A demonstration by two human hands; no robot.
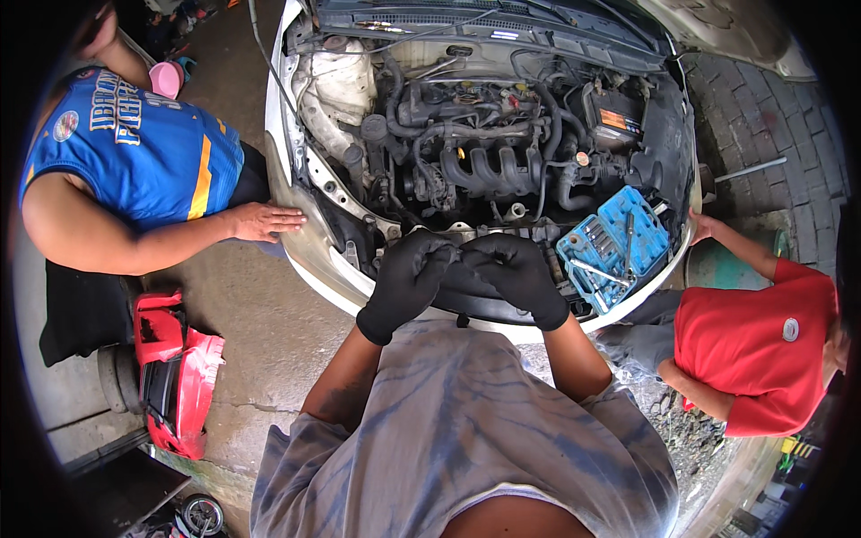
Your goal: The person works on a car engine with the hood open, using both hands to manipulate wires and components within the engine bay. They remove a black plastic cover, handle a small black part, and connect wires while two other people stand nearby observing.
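Both my hands wear black gloves and meet over the front edge of a white car's open engine bay. My left hand (408, 273) has its fingers curled and pressed together at the tips. Close against it, my right hand (516, 272) pinches in the same way. Whatever lies between the fingertips is too small and dark to make out. Beyond my hands is the engine (484, 134), with its dark curved intake pipes. To the right of my right hand, an open blue socket set case (587, 231) rests on the car's front, holding sockets and ratchets.
A person in a blue jersey (148, 152) stands at the left, one hand on the fender. Someone in a red shirt (753, 345) is at the right, a hand on the car's edge. A battery (617, 117) sits at the bay's right. Red bodywork (179, 377) lies on the left floor.
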